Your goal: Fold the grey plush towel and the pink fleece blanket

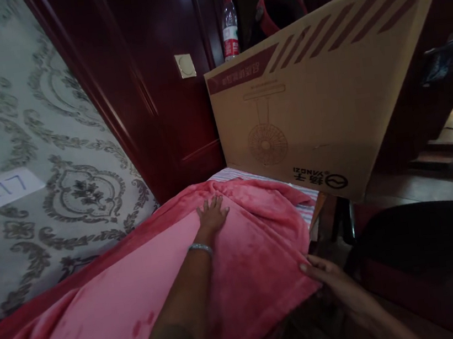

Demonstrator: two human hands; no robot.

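Note:
A plush pink blanket (258,254) is spread over a long flat surface along the wall, with loose folds at its far end. My left hand (212,216) lies flat on it near those folds, fingers spread, a bracelet (200,247) at the wrist. At the blanket's right edge, my right hand (326,273) pinches the hem between thumb and fingers. That corner hangs past the side of the surface. A striped sheet (247,173) shows from under the blanket at the far end.
A large cardboard box (318,107) stands at the far end, with a plastic bottle (229,27) behind its left corner. A black seat (422,232) is on the right. Patterned wall (88,193) and a dark red wooden panel (156,78) border the left and back.

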